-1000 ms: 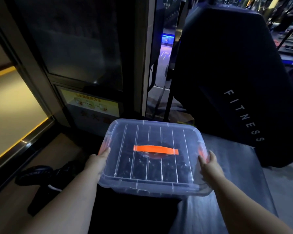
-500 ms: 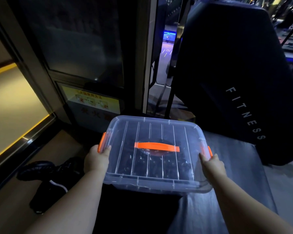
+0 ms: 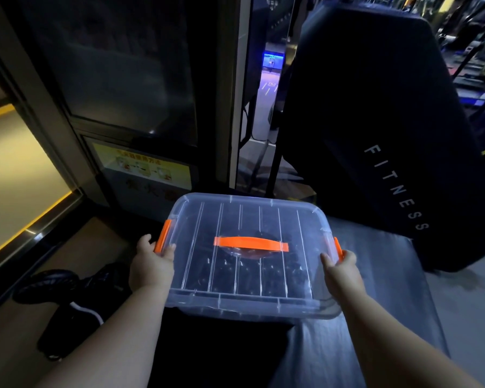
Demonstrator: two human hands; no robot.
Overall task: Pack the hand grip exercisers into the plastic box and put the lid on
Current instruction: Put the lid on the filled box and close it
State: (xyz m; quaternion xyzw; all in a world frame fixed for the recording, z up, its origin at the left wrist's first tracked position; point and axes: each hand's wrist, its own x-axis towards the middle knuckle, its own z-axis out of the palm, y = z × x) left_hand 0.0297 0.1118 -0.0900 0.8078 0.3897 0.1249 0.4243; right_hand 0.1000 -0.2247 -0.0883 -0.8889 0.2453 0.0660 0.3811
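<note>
Evidently latching: our left hand point(image 3: 151, 266) and right hand point(image 3: 341, 268) pinched the orange side clips point(image 3: 162, 240) of the lidded clear plastic box point(image 3: 249, 306); we judged snapping both down next.

A dark padded bench point(image 3: 375, 303) runs from near to far on the right, with an upright back pad point(image 3: 375, 135) printed FITNESS at its far end. A clear plastic box point(image 3: 247, 306), lid on, sits over the bench's left side. On the tan floor point(image 3: 101, 242) to the left lie black objects point(image 3: 48, 284), too dim to identify.
</note>
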